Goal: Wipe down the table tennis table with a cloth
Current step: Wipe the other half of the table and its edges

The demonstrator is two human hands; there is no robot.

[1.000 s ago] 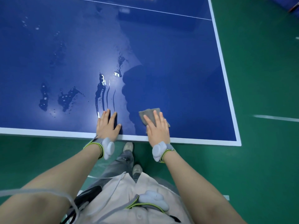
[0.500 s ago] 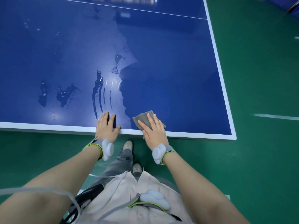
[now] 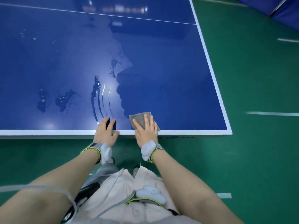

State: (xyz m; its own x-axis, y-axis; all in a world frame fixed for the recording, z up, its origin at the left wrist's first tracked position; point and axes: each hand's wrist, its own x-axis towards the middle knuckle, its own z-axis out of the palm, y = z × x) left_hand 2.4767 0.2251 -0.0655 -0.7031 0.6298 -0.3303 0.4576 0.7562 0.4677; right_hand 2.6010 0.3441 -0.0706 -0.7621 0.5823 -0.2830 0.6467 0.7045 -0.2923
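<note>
The blue table tennis table [image 3: 169, 70] with white border lines fills the upper part of the head view. A small grey cloth [image 3: 139, 118] lies at the table's near edge. My right hand [image 3: 146, 130] presses flat on the cloth with straight fingers, its heel over the white edge. My left hand [image 3: 106, 132] rests flat on the near edge just left of it, fingers straight on the wet surface. Water puddles [image 3: 63, 100] and curved streaks [image 3: 97, 94] lie on the left half; the part right of the cloth looks dry.
Green floor [image 3: 258, 94] with white lines surrounds the table on the right and below. The table's right near corner [image 3: 229, 133] is close by. A blue object [image 3: 284, 12] stands at the far upper right. My legs and shoes are under the near edge.
Both hands and the cloth have slid back toward the near edge; the heels of the hands now hang over the white border. The view has shifted back slightly.
</note>
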